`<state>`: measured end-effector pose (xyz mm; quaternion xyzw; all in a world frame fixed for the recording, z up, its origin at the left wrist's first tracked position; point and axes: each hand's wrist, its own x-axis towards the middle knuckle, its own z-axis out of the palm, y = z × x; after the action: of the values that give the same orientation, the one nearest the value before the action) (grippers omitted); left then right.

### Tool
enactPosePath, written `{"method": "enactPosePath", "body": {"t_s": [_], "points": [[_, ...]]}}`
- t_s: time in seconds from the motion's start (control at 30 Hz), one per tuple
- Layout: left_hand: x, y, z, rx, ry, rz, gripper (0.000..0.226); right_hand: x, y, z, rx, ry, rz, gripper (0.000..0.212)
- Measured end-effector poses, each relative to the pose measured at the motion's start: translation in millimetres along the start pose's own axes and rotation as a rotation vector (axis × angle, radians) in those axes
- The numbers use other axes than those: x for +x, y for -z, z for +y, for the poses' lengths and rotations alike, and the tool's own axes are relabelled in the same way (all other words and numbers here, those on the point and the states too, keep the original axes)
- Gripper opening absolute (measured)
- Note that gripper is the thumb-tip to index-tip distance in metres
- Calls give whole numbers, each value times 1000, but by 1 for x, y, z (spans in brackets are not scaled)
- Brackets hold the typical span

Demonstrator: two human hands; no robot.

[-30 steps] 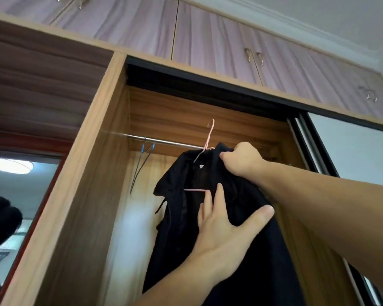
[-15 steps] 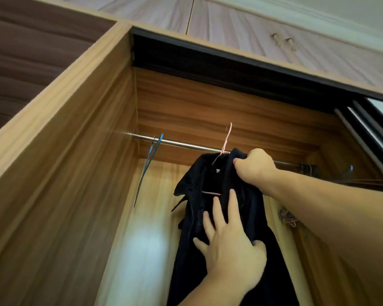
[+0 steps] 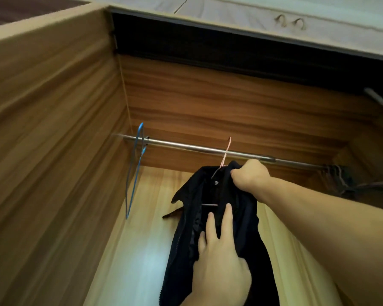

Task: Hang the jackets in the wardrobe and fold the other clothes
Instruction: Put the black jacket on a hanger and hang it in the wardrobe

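Observation:
A black jacket (image 3: 186,217) hangs on a thin pink hanger (image 3: 225,154) inside the open wardrobe. The hanger's hook stands at the metal rail (image 3: 186,147), just in front of it; whether it rests on the rail I cannot tell. My right hand (image 3: 250,175) grips the jacket's collar at the top, just below the rail. My left hand (image 3: 221,261) lies lower down against the jacket's front, its fingers straight and pointing up.
An empty blue hanger (image 3: 134,171) hangs at the rail's left end, near the wardrobe's left wall (image 3: 53,151). Several dark hangers (image 3: 336,175) bunch at the rail's right end. The rail between the blue and pink hangers is bare. Upper cupboard doors sit above.
The view has moved closer and tilted up into the wardrobe. Both hands have carried the jacket up and inward, so the pink hook now stands at the rail.

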<state>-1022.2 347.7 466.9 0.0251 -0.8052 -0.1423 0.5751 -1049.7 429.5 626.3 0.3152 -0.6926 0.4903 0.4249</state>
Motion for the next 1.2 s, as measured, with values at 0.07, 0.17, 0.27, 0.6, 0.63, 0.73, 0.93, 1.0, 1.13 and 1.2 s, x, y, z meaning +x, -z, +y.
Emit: {"method": "enactPosePath", "body": {"t_s": [0.07, 0.17, 0.27, 0.6, 0.63, 0.73, 0.93, 1.0, 1.13, 1.2], "points": [[4, -11, -3, 18, 12, 17, 98, 6, -6, 7, -6, -13, -53, 24], [4, -26, -9, 20, 16, 16, 97, 9, -10, 17, 18, -28, -106, 23], [3, -34, -5, 2, -18, 15, 94, 12, 0, 20, -11, -31, -113, 23], [17, -49, 14, -119, -120, 142, 88, 34, 24, 18, -177, -11, -47, 21], [16, -52, 17, -126, -126, 131, 87, 34, 26, 22, -201, -18, -44, 22], [14, -62, 25, -149, -144, 94, 86, 36, 36, 36, -238, -49, -30, 22], [8, -73, 42, -181, -171, 23, 82, 34, 55, 52, -337, -79, -34, 26], [4, -77, 46, -194, -181, 8, 81, 33, 58, 56, -377, -78, -31, 27], [7, -77, 51, -211, -212, 23, 78, 39, 65, 58, -381, -52, 32, 26], [8, -78, 50, -208, -220, 24, 78, 41, 65, 61, -384, -48, 38, 29]]}}
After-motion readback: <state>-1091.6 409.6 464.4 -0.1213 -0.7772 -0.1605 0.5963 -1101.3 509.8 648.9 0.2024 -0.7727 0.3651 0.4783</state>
